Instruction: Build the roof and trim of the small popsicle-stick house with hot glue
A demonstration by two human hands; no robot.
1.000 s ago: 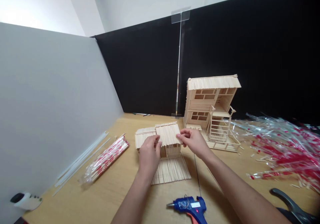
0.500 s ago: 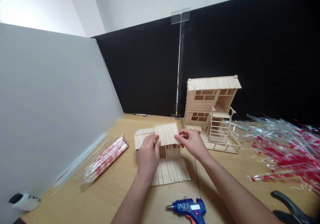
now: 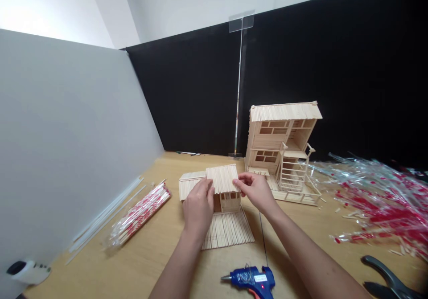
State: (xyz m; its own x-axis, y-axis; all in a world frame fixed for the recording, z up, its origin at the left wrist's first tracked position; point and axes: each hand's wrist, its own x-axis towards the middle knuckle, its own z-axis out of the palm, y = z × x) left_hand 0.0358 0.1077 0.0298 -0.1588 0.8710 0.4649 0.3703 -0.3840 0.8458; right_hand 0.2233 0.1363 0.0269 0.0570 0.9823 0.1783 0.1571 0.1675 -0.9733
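Observation:
A small house built of thin wooden sticks stands in the middle of the table, with a flat stick floor reaching out in front. Its raised front roof panel lies between my two hands. My left hand pinches the panel's lower left edge, its fingers covering part of the lower roof. On the opposite side, my right hand grips the panel's right edge between thumb and fingers. A blue glue gun lies in front of the house, its red light on.
A taller two-storey stick house stands behind to the right. Plastic wrappers heap up at the right, above pliers. To the left lie a bag of wrapped sticks, white glue sticks and a white device.
Both hands keep their hold on the roof panel, with hardly any movement. The whole view has shifted very slightly.

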